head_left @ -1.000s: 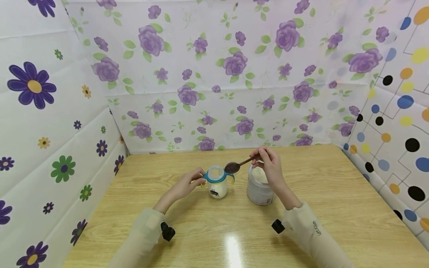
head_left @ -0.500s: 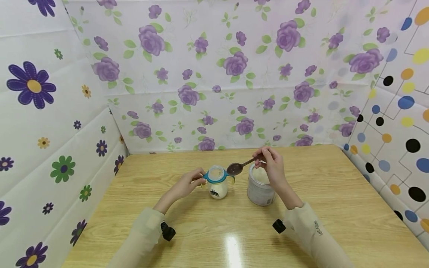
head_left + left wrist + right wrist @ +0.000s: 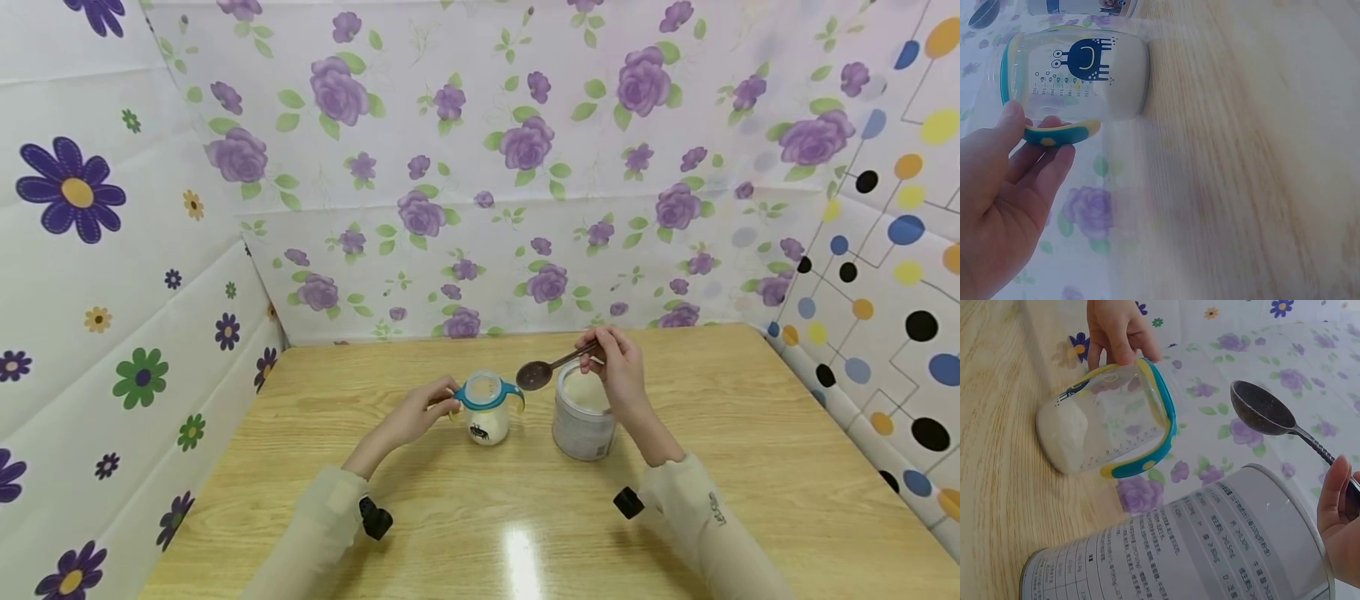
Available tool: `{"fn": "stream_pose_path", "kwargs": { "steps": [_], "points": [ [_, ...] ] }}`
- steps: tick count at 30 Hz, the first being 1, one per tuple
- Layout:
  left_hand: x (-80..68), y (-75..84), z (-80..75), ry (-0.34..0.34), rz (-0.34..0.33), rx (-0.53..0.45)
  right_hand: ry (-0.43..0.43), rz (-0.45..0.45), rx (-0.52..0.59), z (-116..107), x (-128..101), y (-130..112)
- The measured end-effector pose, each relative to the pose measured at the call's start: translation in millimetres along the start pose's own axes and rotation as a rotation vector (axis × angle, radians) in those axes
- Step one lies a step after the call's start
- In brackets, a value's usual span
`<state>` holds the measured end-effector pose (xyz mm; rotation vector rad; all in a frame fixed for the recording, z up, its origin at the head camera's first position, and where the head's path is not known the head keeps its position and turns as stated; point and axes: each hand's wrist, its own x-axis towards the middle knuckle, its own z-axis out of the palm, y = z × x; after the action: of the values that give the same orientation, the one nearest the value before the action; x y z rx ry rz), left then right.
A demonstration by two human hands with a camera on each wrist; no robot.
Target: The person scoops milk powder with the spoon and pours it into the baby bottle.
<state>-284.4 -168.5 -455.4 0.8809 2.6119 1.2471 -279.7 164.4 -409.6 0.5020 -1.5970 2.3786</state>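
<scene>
A clear baby bottle with a blue-and-yellow collar and two side handles stands upright on the table. Its lower part contains pale powder. My left hand grips the bottle's left handle between thumb and fingers. To the right of the bottle, a can with printed labels stands uncovered, with cream-coloured powder inside. Above the can's rim, my right hand pinches the handle of a dark brown spoon. The spoon's bowl hangs between bottle and can and looks bare apart from slight residue.
Bottle and can share a light wooden table. Behind it hangs a cloth with purple roses. Patterned cloths also close off the left and right sides. A small black box sits at each cuff.
My right hand has drawn the spoon rightward, from beside the bottle's rim toward the can. The left hand and bottle have stayed in place.
</scene>
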Motion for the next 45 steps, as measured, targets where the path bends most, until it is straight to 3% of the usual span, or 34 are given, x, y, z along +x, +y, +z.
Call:
{"fn": "stream_pose_path", "kwargs": {
  "steps": [18, 33, 45],
  "points": [
    [0.4, -1.2, -0.6, 0.017, 0.037, 0.005, 0.068, 0.026, -0.009, -11, 3, -3],
    [-0.5, -1.1, 1.1, 0.023, 0.014, 0.014, 0.123, 0.052, -0.023, -21, 4, -7],
    [0.3, -1.0, 1.6, 0.015, 0.002, 0.007, 0.114, 0.039, -0.017, -29, 3, -7]
  ]
}}
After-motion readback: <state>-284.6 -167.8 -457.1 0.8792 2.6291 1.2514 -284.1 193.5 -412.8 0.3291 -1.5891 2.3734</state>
